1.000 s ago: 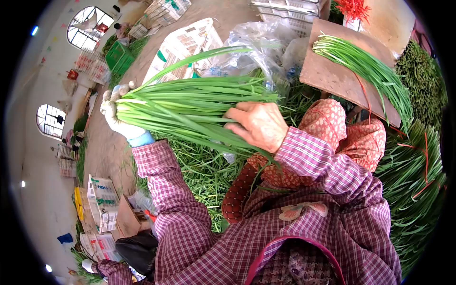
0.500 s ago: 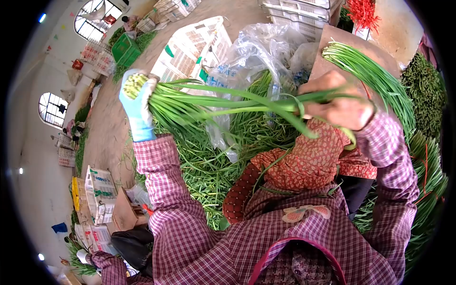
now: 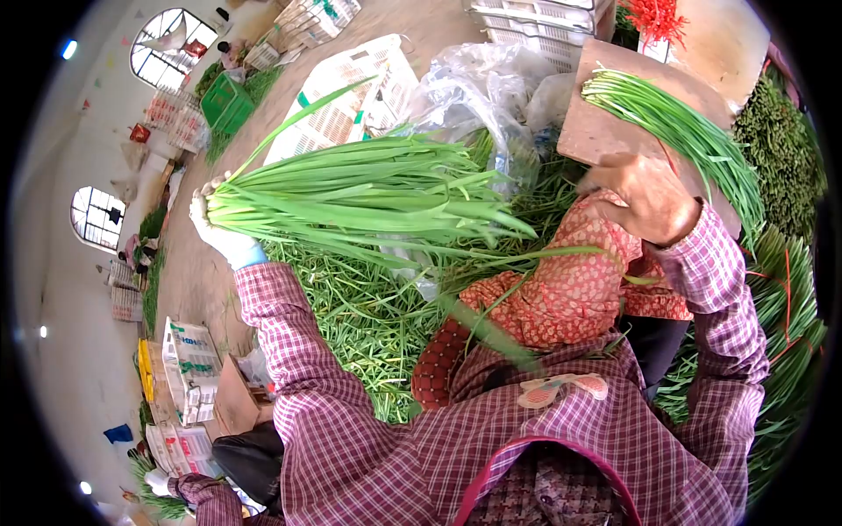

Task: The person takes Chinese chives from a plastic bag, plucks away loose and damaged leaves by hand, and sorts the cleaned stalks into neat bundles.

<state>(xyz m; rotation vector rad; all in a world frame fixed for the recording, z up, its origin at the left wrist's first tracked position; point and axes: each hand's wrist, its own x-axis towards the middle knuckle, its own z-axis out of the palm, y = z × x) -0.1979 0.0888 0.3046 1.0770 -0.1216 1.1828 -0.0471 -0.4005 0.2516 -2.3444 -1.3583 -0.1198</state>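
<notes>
We grasp the gathered ends of the green bundle in our gloved left hand, above the loose leaves. Our right hand, blurred beside the patterned cloth, has loosely curled fingers that seem released. We judge this as picking out stray blades; the next move calls for a steady left grasp. The bundle looks fresh, flat-bladed and fanned, one blade sticking up.

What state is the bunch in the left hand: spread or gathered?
Both: the green bunch is gathered at the stem end in the gloved left hand; its leaves spread, tips separating toward the right.
</notes>
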